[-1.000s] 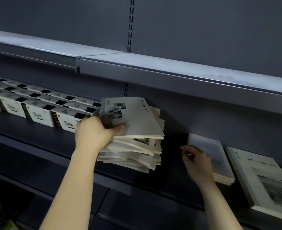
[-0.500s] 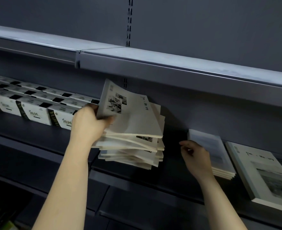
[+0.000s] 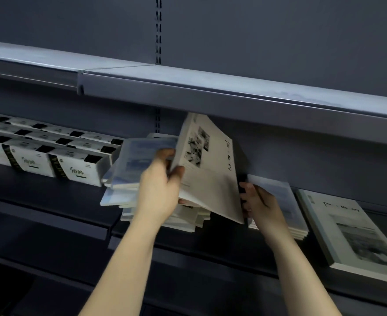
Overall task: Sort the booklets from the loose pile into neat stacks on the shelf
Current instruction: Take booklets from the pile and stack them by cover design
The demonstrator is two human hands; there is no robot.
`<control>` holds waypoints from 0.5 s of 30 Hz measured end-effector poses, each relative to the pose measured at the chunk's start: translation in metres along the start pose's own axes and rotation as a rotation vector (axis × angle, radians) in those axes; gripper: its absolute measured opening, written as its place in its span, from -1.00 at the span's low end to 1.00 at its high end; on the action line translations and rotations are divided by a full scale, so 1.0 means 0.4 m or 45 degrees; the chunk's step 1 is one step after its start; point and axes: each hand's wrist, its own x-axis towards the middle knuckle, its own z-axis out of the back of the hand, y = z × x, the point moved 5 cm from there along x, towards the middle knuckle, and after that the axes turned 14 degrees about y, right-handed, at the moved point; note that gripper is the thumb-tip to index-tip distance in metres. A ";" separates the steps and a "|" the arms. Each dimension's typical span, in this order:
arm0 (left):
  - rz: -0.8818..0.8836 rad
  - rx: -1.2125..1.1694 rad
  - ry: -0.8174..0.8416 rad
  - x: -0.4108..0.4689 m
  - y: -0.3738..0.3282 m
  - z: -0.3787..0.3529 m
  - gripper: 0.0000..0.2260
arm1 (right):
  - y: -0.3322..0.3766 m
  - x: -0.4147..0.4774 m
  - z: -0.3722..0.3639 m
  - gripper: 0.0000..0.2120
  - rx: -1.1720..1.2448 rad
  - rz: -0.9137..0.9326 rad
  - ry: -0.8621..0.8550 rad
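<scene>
Rows of white boxes (image 3: 39,160) fill the left end of the shelf (image 3: 51,201). Just beside them, at the middle of the shelf and reaching its front edge, sits the loose pile (image 3: 128,179), with bluish covers fanned out askew on top and cream ones splayed beneath. The left hand (image 3: 160,190) grips a cream booklet (image 3: 210,179) by its left edge, fingers curled behind it and the thumb (image 3: 176,173) pressed on the cover. The booklet is tilted steeply, its top corner close under the upper shelf (image 3: 233,94). It looks light and thin, and its glossy covers will probably slide over one another, so a pinch at the spine edge with support at the far edge should suit it. The right hand (image 3: 261,206) is at the booklet's right edge with its fingers (image 3: 247,188) curled toward it. Whether they pinch the edge or only touch it, I cannot tell. Behind that hand a neat bluish stack (image 3: 286,201) lies square on the shelf, and a larger cream stack (image 3: 347,229) sits beside it toward the right end.
</scene>
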 end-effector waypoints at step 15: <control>-0.042 -0.547 0.190 -0.030 -0.048 -0.320 -0.77 | -0.073 -0.128 0.230 -0.54 0.589 -0.047 0.073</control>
